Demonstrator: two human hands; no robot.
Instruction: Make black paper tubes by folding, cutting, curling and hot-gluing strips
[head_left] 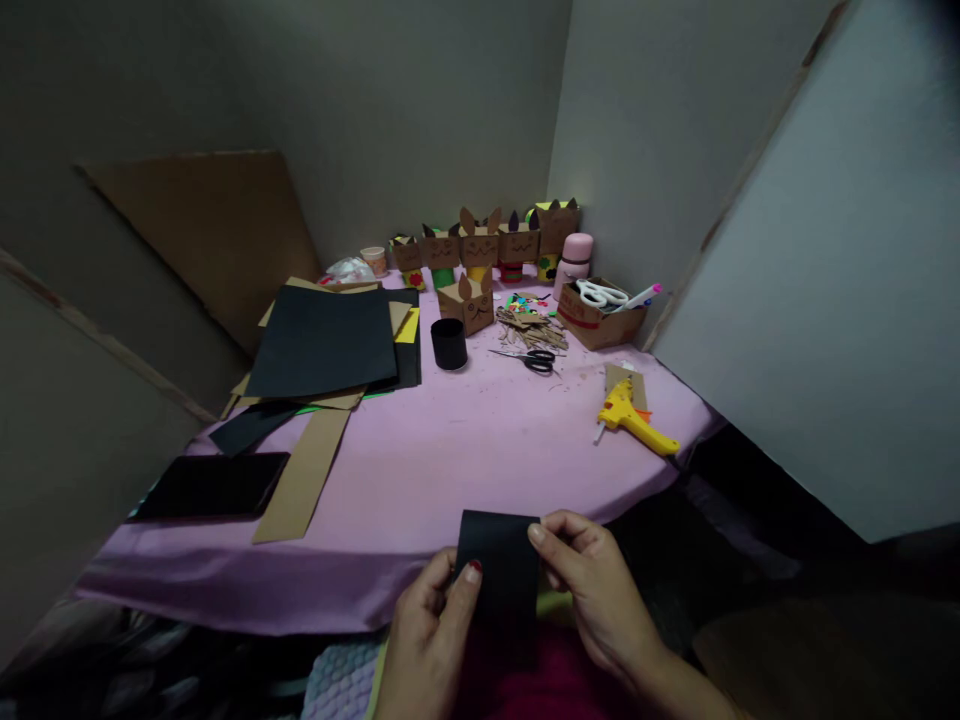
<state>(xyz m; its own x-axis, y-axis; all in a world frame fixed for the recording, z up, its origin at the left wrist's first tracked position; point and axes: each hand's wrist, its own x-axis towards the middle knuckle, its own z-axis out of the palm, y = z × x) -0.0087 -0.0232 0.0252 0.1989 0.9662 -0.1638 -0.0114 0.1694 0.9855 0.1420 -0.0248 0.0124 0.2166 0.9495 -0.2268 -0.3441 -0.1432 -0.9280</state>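
Observation:
A piece of black paper (499,570) is held up in front of my body, just off the table's near edge. My left hand (431,620) pinches its left side, thumb on the face toward me. At the upper right corner my right hand (592,580) grips it between thumb and fingers. The paper's lower part fades into shadow. Beyond it on the pink tablecloth (442,450) stands a black paper cylinder (449,345). Behind that is a cardboard cat-like head (469,303) with pointed ears, and black scissors (536,360) lie to its right.
A yellow glue gun (634,418) lies at the right edge. Black sheets (326,340), a cardboard strip (304,475) and a dark tablet-like slab (214,487) lie left. At the back are cardboard animal figures (480,245), a pink bottle (574,262), cardboard scraps (534,328) and a box (600,322) holding white scissors.

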